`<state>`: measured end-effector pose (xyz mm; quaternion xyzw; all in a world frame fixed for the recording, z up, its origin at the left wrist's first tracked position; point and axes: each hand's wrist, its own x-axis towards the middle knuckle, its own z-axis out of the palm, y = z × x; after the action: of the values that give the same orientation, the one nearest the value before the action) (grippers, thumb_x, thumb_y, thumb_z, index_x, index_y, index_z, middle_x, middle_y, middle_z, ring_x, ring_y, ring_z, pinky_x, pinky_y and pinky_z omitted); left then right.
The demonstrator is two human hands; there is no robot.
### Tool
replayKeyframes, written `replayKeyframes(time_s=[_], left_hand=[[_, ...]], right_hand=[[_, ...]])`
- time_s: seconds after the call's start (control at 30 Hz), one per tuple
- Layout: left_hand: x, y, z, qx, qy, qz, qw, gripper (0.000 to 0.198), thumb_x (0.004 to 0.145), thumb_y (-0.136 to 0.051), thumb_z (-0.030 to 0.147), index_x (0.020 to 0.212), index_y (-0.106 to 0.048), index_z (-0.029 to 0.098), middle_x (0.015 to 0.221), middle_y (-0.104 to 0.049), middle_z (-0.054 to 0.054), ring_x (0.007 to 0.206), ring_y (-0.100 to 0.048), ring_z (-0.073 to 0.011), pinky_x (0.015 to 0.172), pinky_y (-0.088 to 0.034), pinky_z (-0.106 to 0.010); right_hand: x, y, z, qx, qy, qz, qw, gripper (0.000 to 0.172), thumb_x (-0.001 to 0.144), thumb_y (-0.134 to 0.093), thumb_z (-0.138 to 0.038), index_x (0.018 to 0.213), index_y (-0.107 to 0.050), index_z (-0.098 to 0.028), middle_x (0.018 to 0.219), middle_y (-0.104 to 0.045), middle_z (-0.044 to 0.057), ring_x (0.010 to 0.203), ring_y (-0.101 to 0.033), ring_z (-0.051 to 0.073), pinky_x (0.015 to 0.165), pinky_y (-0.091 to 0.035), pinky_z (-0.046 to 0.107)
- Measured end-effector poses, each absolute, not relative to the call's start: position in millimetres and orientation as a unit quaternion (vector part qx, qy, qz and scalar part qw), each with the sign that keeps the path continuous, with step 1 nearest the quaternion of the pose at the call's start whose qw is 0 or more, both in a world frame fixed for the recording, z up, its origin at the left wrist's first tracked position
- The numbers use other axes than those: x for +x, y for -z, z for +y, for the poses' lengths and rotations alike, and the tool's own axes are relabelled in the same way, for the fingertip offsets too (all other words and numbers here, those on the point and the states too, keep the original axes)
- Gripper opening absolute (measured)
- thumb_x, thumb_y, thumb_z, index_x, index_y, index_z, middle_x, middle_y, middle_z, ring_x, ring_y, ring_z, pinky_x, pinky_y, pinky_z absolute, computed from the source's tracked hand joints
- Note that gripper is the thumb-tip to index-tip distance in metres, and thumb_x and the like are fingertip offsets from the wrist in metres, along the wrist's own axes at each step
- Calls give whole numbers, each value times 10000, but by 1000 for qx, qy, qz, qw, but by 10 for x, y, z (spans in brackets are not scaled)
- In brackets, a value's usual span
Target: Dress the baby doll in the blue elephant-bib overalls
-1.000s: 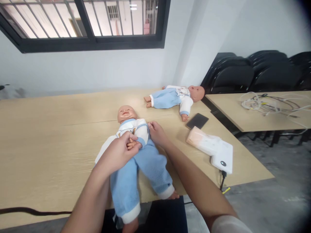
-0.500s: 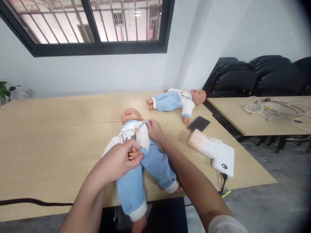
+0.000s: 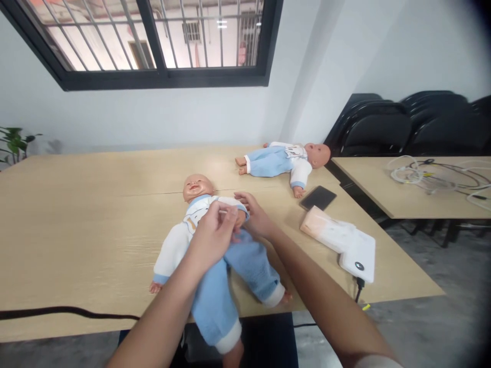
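Observation:
A baby doll (image 3: 199, 190) in a white top and light blue trousers lies on its back on the wooden table (image 3: 76, 204), legs hanging over the near edge. My left hand (image 3: 213, 237) rests on the doll's chest, fingers pinched on the white top's cloth. My right hand (image 3: 255, 217) is closed on the doll's arm and sleeve at its far side. A second doll (image 3: 284, 158) in the same clothes lies farther back on the table, untouched.
A dark phone (image 3: 317, 198) and a pink-and-white device (image 3: 339, 240) with a plugged cable lie right of the doll. A black cable (image 3: 65, 312) crosses the near left edge. Another table (image 3: 383, 184) with tangled wires (image 3: 433, 174) and black chairs (image 3: 383, 128) stand at right.
My left hand let go of the doll's hand and moved up onto its chest. My right hand has closed on the doll's far arm. The camera has drifted slightly leftward.

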<state>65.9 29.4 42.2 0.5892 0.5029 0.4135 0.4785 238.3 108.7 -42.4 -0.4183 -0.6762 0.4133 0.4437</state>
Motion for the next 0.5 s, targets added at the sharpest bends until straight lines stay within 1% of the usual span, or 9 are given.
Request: replayKeyframes(time_s=[0.03, 0.07, 0.13, 0.2, 0.23, 0.3, 0.4, 0.43, 0.5], left_hand=[[657, -402, 306, 608, -408, 476, 487, 457, 1006, -434, 640, 1151, -574, 231, 818, -713, -25, 652, -694, -187, 665, -608, -342], [650, -375, 315, 632, -394, 451, 492, 474, 1026, -398, 618, 1235, -571, 229, 895, -736, -46, 719, -717, -197, 733, -614, -359], [628, -290, 313, 690, -368, 411, 468, 506, 1043, -416, 537, 1446, -485, 240, 1122, -743, -87, 978, -736, -228, 924, -591, -393], [606, -165, 277, 747, -349, 403, 397, 624, 1014, -526, 461, 1578, -356, 255, 1342, -667, -117, 1262, -635, -268, 1115, -490, -447], [596, -94, 249, 773, -335, 407, 352, 674, 992, -577, 434, 1595, -336, 257, 1414, -621, -129, 1352, -565, -290, 1172, -433, -481], [580, 42, 186, 814, -294, 419, 276, 645, 966, -630, 411, 1552, -415, 251, 1464, -577, -136, 1410, -494, -322, 1210, -373, -530], [562, 173, 124, 842, -243, 421, 235, 487, 987, -603, 402, 1445, -538, 248, 1454, -586, -116, 1393, -498, -316, 1210, -370, -530], [560, 194, 118, 845, -237, 418, 233, 471, 991, -596, 402, 1435, -547, 252, 1458, -586, -108, 1393, -498, -308, 1210, -373, -519], [564, 205, 126, 846, -235, 417, 234, 485, 990, -597, 405, 1446, -539, 250, 1465, -586, -104, 1395, -497, -300, 1205, -383, -503]], right_hand=[[2423, 411, 995, -393, -421, -680, 454, 671, 797, -748, -298, 1428, -527, -237, 1439, -580, 110, 1220, -604, 245, 1043, -503, 410], [2447, 402, 916, -376, -426, -680, 464, 685, 807, -755, -325, 1446, -517, -251, 1462, -567, 106, 1276, -583, 252, 1088, -481, 418], [2444, 403, 818, -377, -428, -649, 504, 648, 814, -766, -386, 1409, -549, -247, 1432, -593, 107, 1322, -563, 269, 1137, -449, 433], [2404, 420, 821, -419, -426, -572, 562, 611, 810, -756, -444, 1351, -569, -228, 1345, -641, 116, 1259, -601, 281, 1094, -487, 448], [2386, 431, 860, -441, -430, -522, 589, 604, 810, -739, -462, 1336, -560, -226, 1296, -660, 114, 1203, -627, 281, 1038, -523, 448], [2382, 458, 992, -467, -445, -426, 634, 564, 805, -695, -456, 1299, -540, -231, 1205, -682, 94, 1092, -659, 265, 919, -571, 420], [2479, 513, 1241, -446, -480, -356, 667, 450, 736, -637, -376, 1153, -536, -240, 1078, -678, 54, 993, -664, 228, 839, -569, 352], [2528, 536, 1311, -439, -491, -357, 663, 407, 703, -609, -356, 1085, -526, -243, 1024, -670, 45, 963, -662, 220, 823, -563, 339], [2626, 576, 1391, -440, -502, -411, 621, 355, 648, -547, -345, 985, -475, -255, 959, -648, 34, 937, -658, 216, 811, -556, 335]])
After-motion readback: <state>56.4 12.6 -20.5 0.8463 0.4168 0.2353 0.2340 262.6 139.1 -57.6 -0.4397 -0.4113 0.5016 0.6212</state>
